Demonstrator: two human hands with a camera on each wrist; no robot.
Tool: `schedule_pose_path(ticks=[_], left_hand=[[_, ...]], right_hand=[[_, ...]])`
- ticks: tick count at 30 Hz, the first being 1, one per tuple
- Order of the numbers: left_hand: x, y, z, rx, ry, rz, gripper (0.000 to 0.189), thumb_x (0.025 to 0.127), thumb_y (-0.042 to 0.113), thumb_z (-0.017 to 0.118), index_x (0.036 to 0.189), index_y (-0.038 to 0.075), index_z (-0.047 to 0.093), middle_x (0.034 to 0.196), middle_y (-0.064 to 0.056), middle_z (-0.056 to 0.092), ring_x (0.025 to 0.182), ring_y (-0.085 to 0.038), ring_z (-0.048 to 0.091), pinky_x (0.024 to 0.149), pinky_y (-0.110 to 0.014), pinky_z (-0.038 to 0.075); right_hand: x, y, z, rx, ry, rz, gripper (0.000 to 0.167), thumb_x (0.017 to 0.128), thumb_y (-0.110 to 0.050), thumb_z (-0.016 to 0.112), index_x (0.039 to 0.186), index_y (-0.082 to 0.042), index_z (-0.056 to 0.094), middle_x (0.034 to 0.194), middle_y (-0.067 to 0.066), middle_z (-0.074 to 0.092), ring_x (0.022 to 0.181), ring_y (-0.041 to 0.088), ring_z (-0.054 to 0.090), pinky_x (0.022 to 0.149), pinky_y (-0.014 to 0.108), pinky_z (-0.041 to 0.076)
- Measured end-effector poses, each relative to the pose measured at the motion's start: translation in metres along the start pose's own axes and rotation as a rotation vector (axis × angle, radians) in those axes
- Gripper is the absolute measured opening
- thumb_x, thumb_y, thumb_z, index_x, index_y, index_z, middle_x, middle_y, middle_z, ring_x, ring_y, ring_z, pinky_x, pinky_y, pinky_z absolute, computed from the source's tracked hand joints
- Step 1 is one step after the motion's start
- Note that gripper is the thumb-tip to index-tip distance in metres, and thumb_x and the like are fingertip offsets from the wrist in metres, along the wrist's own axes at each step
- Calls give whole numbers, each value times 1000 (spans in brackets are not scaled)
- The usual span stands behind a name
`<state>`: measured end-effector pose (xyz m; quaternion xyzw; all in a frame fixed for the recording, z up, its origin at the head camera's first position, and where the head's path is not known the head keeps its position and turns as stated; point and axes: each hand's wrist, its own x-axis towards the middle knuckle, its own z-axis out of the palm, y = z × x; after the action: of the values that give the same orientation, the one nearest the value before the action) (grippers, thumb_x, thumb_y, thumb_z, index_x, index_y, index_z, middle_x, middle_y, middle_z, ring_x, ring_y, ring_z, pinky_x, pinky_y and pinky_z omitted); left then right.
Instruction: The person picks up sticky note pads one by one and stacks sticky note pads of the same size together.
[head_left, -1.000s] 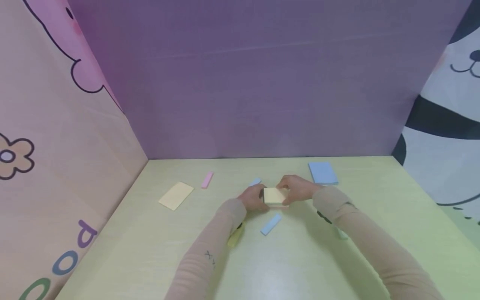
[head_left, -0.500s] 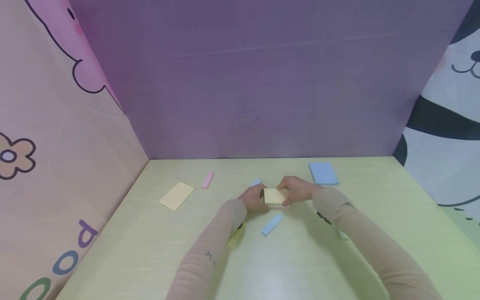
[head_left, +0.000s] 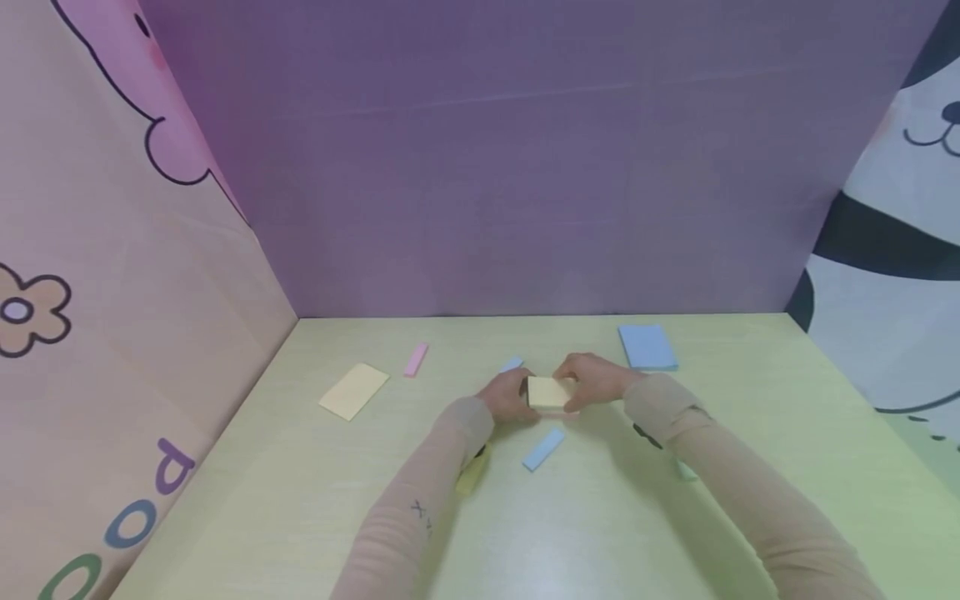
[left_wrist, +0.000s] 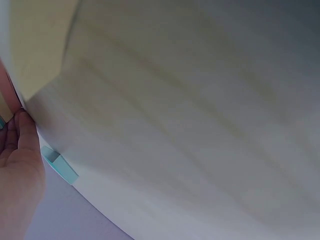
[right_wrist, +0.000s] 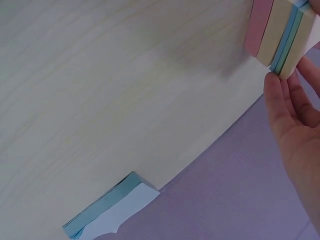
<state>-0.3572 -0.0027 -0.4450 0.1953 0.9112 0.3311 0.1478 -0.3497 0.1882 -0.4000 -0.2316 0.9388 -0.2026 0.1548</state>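
Note:
Between both hands stands a stack of sticky note pads (head_left: 546, 392), cream on top and pink at the bottom. The right wrist view shows the layers of the stack (right_wrist: 284, 37): pink, cream, blue, green and cream again. My left hand (head_left: 507, 396) grips its left side, fingers behind and thumb in front; in the left wrist view that hand (left_wrist: 22, 155) is partly cut off by the frame edge. My right hand (head_left: 596, 377) pinches the upper pads from the right, with fingertips (right_wrist: 272, 82) at the green and cream layers.
Around the stack lie a blue strip pad (head_left: 543, 450), another blue strip (head_left: 512, 363) behind the left hand, a pink strip (head_left: 416, 360), a cream pad (head_left: 354, 392) and a blue square pad (head_left: 648, 347). Forearms partly cover a yellow strip (head_left: 474, 471) and a green strip (head_left: 686, 470).

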Motion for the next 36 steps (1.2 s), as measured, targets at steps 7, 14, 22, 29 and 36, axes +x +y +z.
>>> schedule_pose_path(ticks=[7, 14, 22, 29, 36], left_hand=[[-1, 1, 0, -8, -7, -20, 60, 64, 17, 81, 117, 10, 55, 112, -2, 60, 106, -19, 54, 100, -37, 39], [-1, 0, -1, -27, -5, -15, 60, 64, 15, 80, 118, 10, 54, 111, -1, 61, 105, -19, 54, 99, -37, 40], [-1, 0, -1, -30, -6, -7, 59, 64, 15, 81, 117, 11, 54, 109, -1, 61, 102, -18, 55, 98, -37, 40], [-3, 2, -3, -37, -12, -9, 58, 63, 14, 80, 115, 10, 55, 108, -1, 61, 101, -18, 55, 98, -36, 40], [-4, 3, -3, -28, -11, -8, 58, 64, 14, 80, 116, 10, 54, 109, -1, 60, 102, -17, 54, 98, -35, 40]], right_hand=[[-1, -2, -1, 11, -11, 13, 52, 70, -16, 76, 117, -2, 58, 113, 12, 58, 97, 21, 53, 86, 38, 46], [-1, -3, -1, 11, -6, 23, 52, 70, -16, 76, 116, -2, 58, 112, 11, 59, 95, 20, 53, 85, 37, 46], [0, -1, 0, 1, 2, 13, 52, 70, -17, 76, 116, -1, 58, 111, 11, 59, 94, 20, 54, 84, 37, 46], [0, -3, 0, -10, 5, 22, 51, 71, -17, 76, 116, -2, 57, 111, 10, 59, 95, 20, 54, 85, 37, 45], [-1, -3, 1, -32, -1, 9, 52, 70, -17, 77, 116, -2, 58, 111, 10, 58, 95, 20, 53, 85, 38, 45]])
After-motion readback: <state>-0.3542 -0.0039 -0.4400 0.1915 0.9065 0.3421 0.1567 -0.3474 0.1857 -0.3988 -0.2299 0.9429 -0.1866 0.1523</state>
